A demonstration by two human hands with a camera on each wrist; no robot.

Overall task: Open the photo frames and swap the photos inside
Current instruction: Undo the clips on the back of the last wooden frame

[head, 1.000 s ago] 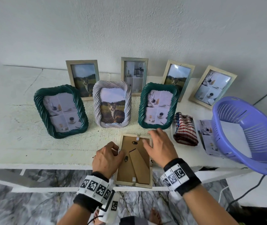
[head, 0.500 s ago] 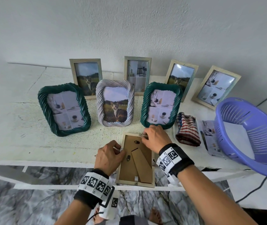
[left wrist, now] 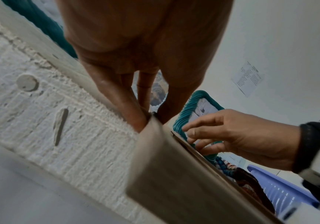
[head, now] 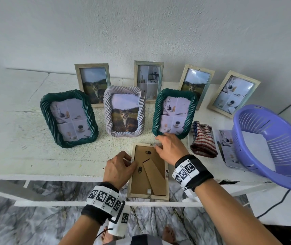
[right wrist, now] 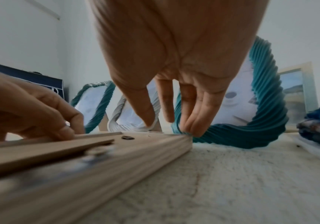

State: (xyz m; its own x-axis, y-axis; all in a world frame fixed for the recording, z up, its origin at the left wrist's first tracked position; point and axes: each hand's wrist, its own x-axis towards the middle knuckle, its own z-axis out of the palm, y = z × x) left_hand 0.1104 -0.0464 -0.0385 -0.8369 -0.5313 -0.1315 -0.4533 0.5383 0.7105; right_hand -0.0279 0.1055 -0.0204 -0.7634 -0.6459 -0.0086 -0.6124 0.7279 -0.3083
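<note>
We lay the wooden frame [head: 148, 171] face down on the bench [head: 35, 152], left hand [head: 119, 167] pinching its left rim, right hand [head: 170, 149] pinching its far edge, exposing the backing for opening.

both forearms reach forward; left hand [head: 119, 167] curls, fingertips pinching together; right hand [head: 170, 149] arches, fingertips pointing down.

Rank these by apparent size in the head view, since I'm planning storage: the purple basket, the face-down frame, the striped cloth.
1. Purple basket, though it is cut off at the right edge.
2. Face-down frame, partly covered by both hands.
3. Striped cloth, clearly smallest.
</note>
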